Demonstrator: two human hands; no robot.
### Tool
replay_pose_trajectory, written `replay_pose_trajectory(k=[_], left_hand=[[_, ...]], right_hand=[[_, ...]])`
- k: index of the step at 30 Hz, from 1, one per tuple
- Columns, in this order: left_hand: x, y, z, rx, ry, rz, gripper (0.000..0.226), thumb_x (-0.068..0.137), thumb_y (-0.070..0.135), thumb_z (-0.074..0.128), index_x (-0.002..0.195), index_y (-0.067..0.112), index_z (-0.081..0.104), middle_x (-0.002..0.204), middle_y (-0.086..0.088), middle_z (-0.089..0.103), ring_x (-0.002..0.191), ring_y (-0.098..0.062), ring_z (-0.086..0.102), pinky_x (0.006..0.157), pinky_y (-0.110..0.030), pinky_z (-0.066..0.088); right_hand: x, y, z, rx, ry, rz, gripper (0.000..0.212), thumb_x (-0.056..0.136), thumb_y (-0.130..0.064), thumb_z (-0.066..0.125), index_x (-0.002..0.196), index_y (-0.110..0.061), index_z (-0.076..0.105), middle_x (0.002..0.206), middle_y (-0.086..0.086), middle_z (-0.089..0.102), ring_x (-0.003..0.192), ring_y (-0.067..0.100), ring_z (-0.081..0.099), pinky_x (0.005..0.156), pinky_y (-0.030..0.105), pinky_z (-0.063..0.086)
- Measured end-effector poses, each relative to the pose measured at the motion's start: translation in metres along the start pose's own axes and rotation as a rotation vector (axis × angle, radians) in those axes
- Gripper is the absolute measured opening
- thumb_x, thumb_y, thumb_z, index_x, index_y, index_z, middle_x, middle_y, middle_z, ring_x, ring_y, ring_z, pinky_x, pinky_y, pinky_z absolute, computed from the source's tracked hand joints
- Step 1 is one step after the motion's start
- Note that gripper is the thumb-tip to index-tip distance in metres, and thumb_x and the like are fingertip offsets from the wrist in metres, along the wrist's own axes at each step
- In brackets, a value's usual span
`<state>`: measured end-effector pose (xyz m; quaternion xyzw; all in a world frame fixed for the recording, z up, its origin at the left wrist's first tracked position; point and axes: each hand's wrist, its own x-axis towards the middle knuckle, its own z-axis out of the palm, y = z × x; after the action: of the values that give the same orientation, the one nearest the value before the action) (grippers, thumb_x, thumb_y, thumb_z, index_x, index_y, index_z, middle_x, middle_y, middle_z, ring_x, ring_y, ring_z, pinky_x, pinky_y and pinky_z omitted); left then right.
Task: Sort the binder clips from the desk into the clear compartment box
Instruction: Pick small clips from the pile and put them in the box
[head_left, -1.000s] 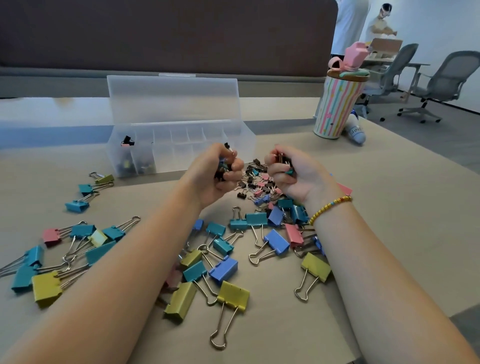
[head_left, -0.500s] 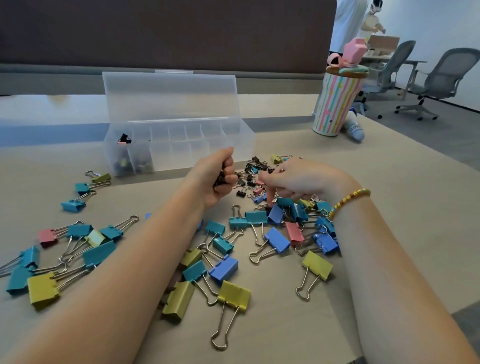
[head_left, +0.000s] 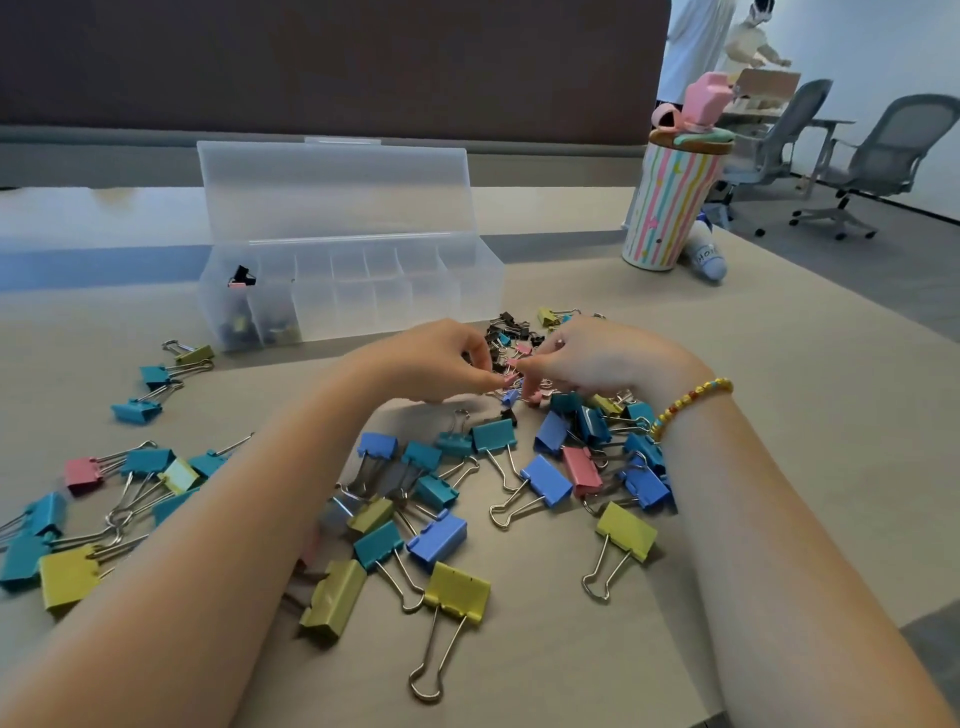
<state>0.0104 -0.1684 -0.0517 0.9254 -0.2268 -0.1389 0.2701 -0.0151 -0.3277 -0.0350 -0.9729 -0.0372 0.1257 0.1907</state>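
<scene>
Left of the left hand (head_left: 441, 364), big clips (head_left: 150, 470) lie scattered. Beyond it stands the open box (head_left: 467, 291), with a few small clips (head_left: 241, 276) in its left compartments. That hand pinches a small pink clip (head_left: 511, 382). The right hand (head_left: 597, 358), fingers curled, pinches another pink clip (head_left: 535, 397) in the small-clip pile (head_left: 511, 332).

An office: mesh swivel chairs (head_left: 883, 156), desk (head_left: 779, 415), dark partition panel (head_left: 332, 62).

hands: both lowered onto small clips (head_left: 511, 358) | left (head_left: 441, 364), right (head_left: 597, 358) apparently pinching
</scene>
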Motion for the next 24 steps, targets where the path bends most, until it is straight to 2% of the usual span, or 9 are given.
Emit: replay_pose_trajectory(k=[3, 5, 8, 10, 12, 15, 19, 21, 24], left_hand=[[-0.005, 0.001, -0.003, 0.087, -0.054, 0.010, 0.019, 0.087, 0.038, 0.060, 0.090, 0.020, 0.054, 0.082, 0.008, 0.051, 0.068, -0.004, 0.045, 0.055, -0.015, 0.035], [-0.002, 0.002, 0.002, 0.179, -0.054, 0.035, 0.022, 0.085, 0.039, 0.061, 0.094, 0.020, 0.054, 0.090, 0.008, 0.051, 0.074, -0.004, 0.045, 0.059, -0.015, 0.034], [0.005, 0.000, 0.011, 0.226, -0.032, 0.039, 0.027, 0.083, 0.042, 0.063, 0.092, 0.019, 0.054, 0.107, 0.000, 0.056, 0.093, -0.012, 0.047, 0.064, -0.018, 0.036], [0.008, -0.003, 0.013, 0.229, -0.002, 0.014, 0.032, 0.081, 0.046, 0.064, 0.092, 0.017, 0.053, 0.105, -0.002, 0.057, 0.093, -0.014, 0.048, 0.065, -0.022, 0.037], [0.009, -0.008, 0.013, 0.223, 0.050, -0.008, 0.036, 0.079, 0.047, 0.065, 0.093, 0.016, 0.055, 0.097, -0.001, 0.057, 0.088, -0.015, 0.049, 0.064, -0.023, 0.037], [0.011, -0.015, 0.014, 0.216, 0.146, -0.025, 0.038, 0.079, 0.048, 0.064, 0.093, 0.014, 0.057, 0.093, -0.003, 0.059, 0.083, -0.017, 0.050, 0.063, -0.025, 0.038], [0.012, -0.020, 0.015, 0.261, 0.290, -0.019, 0.031, 0.083, 0.045, 0.061, 0.092, 0.016, 0.053, 0.096, -0.003, 0.060, 0.087, -0.018, 0.052, 0.067, -0.026, 0.040], [0.012, -0.022, 0.012, 0.234, 0.311, -0.021, 0.032, 0.084, 0.045, 0.061, 0.097, 0.017, 0.054, 0.105, -0.004, 0.061, 0.095, -0.019, 0.054, 0.075, -0.029, 0.043], [0.008, -0.024, 0.003, 0.183, 0.247, -0.054, 0.041, 0.084, 0.042, 0.061, 0.113, 0.015, 0.053, 0.123, -0.005, 0.056, 0.112, -0.020, 0.050, 0.082, -0.026, 0.038]], right_hand=[[0.000, 0.004, -0.004, 0.002, 0.059, 0.001, 0.031, 0.096, -0.037, 0.046, 0.091, -0.017, 0.069, 0.067, -0.003, 0.050, 0.059, 0.010, 0.044, 0.052, 0.020, 0.036], [-0.001, 0.007, -0.005, -0.036, 0.068, -0.001, 0.019, 0.096, -0.030, 0.047, 0.094, -0.016, 0.060, 0.079, -0.003, 0.054, 0.065, 0.009, 0.047, 0.053, 0.020, 0.035], [-0.003, 0.006, -0.004, -0.124, 0.033, 0.010, 0.010, 0.095, -0.026, 0.050, 0.098, -0.018, 0.055, 0.099, 0.001, 0.057, 0.085, 0.013, 0.049, 0.063, 0.023, 0.039], [-0.003, 0.005, -0.001, -0.168, 0.016, 0.028, 0.015, 0.094, -0.027, 0.052, 0.105, -0.017, 0.055, 0.112, 0.003, 0.056, 0.093, 0.014, 0.047, 0.073, 0.025, 0.038], [-0.002, 0.003, 0.000, -0.189, 0.005, 0.035, 0.020, 0.094, -0.028, 0.054, 0.110, -0.017, 0.055, 0.119, 0.004, 0.056, 0.095, 0.015, 0.047, 0.076, 0.026, 0.037], [-0.002, -0.001, 0.002, -0.235, -0.022, 0.030, 0.026, 0.092, -0.031, 0.056, 0.112, -0.016, 0.054, 0.117, 0.005, 0.055, 0.094, 0.017, 0.047, 0.074, 0.027, 0.035], [-0.002, -0.004, 0.004, -0.279, -0.033, 0.027, 0.027, 0.092, -0.031, 0.056, 0.112, -0.014, 0.055, 0.117, 0.006, 0.056, 0.093, 0.018, 0.047, 0.071, 0.027, 0.035], [0.000, -0.005, 0.006, -0.277, -0.019, 0.022, 0.025, 0.093, -0.030, 0.056, 0.112, -0.015, 0.053, 0.117, 0.006, 0.057, 0.093, 0.019, 0.048, 0.071, 0.027, 0.036], [0.003, -0.009, 0.010, -0.277, 0.039, 0.021, 0.027, 0.094, -0.030, 0.054, 0.116, -0.016, 0.048, 0.110, 0.004, 0.055, 0.089, 0.018, 0.047, 0.066, 0.027, 0.035]])
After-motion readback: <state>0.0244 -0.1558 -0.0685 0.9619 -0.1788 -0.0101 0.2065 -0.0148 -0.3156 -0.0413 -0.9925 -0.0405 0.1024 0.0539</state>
